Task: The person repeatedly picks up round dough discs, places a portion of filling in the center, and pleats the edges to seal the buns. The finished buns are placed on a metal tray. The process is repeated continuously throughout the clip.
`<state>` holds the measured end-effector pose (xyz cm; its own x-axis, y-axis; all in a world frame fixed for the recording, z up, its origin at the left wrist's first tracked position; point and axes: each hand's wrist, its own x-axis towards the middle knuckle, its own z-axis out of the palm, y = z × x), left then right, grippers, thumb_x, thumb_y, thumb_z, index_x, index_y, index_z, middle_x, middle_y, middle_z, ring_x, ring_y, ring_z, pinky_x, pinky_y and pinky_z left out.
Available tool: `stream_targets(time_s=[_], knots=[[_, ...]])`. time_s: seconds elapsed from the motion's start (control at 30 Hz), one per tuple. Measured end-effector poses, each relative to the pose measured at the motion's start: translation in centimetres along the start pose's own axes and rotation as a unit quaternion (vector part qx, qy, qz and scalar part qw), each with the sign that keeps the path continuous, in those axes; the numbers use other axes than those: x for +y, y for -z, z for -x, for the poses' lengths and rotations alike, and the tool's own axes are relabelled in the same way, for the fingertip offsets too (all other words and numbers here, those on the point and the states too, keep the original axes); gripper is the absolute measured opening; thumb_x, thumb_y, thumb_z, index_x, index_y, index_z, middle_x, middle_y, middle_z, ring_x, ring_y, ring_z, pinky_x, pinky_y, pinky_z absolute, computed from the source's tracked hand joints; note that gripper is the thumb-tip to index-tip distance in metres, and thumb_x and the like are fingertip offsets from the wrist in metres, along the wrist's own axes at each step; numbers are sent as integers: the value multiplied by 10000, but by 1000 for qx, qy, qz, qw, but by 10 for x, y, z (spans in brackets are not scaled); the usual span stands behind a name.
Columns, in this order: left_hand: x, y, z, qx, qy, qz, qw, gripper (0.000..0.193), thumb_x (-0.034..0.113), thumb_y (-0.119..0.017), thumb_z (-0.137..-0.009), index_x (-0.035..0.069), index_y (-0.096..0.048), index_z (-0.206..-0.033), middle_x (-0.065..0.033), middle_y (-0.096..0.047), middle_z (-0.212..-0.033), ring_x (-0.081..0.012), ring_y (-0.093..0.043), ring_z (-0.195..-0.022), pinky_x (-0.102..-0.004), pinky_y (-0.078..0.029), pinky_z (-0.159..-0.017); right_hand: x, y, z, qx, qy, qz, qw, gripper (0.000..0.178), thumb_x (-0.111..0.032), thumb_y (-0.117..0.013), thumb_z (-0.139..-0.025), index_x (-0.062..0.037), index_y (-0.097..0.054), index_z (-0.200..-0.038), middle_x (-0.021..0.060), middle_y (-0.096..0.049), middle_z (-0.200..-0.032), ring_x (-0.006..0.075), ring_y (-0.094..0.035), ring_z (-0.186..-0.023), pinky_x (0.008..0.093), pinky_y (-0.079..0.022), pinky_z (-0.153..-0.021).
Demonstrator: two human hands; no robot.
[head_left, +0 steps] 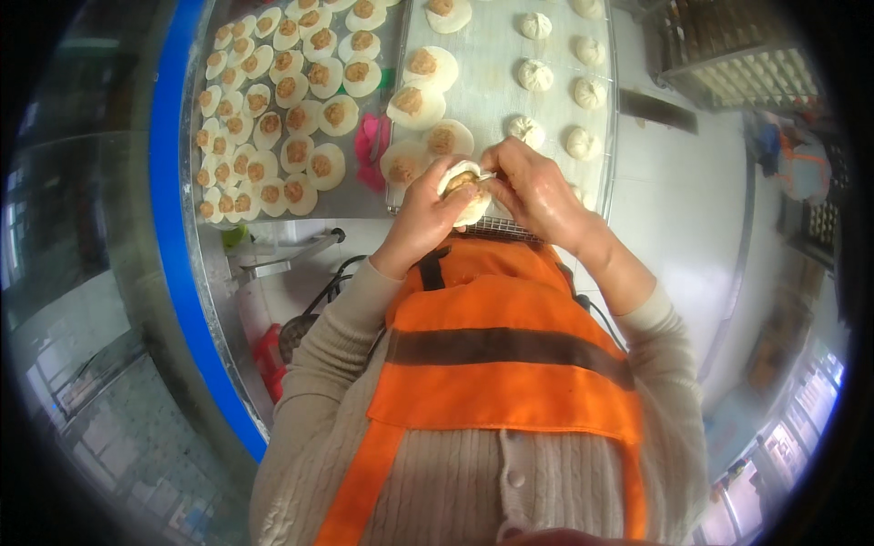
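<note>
A round dough wrapper with meat filling is held up between my hands, above the near edge of the tray. My left hand cups it from the left, its thumb at the filling. On the other side, the fingers of my right hand pinch the wrapper's edge, where a small fold of dough stands up. Just beyond, pleated buns stand in rows on the pale tray. Flat wrappers topped with filling lie along the tray's left side.
Many more filled wrappers cover the metal table at left, which has a blue edge. A pink cloth lies between table and tray. Racks of buns stand at far right. A red object is below the table.
</note>
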<state>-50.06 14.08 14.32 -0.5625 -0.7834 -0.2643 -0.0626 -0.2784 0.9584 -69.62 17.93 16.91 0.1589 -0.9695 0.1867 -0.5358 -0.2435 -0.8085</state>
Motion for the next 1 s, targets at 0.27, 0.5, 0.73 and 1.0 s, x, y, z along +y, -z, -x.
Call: stream_targets(time_s=[0.27, 0.5, 0.73, 1.0], knots=[[-2, -8, -11, -24, -108, -323, 940, 426, 91, -664, -883, -23, -512, -1264, -203, -643, -1068, -233, -652, -980, -314, -514, -843, 3, 10, 4, -34, 9, -8, 999, 144, -2, -657, -865, 6, -603, -998, 165, -589, -838, 354, -592, -736, 392, -487, -664], [17, 12, -32, -51, 41, -8, 998, 403, 122, -655, -930, 24, -503, -1291, -62, -629, -1040, -172, -620, -980, -306, -531, -843, -2, 7, -9, 43, -80, 2, 996, 187, -2, -649, -840, -10, -582, -1014, 206, -604, -912, 416, -590, -798, 433, -485, -677], [19, 42, -37, -87, -88, -120, 985, 329, 92, -618, -932, -15, -557, -1238, -165, -670, -1034, -210, -665, -917, -348, -525, -804, -17, -10, -38, 22, -54, -5, 998, 141, -5, -660, -834, 1, -588, -955, 194, -605, -854, 397, -602, -791, 421, -489, -661], [14, 69, -47, -147, -169, -318, 921, 368, 122, -636, -911, -12, -558, -1245, -215, -662, -1038, -344, -651, -995, -366, -514, -851, -36, -25, -44, -9, -112, -59, 992, 289, 58, -595, -834, -7, -615, -1114, 191, -595, -853, 389, -583, -768, 431, -478, -661]])
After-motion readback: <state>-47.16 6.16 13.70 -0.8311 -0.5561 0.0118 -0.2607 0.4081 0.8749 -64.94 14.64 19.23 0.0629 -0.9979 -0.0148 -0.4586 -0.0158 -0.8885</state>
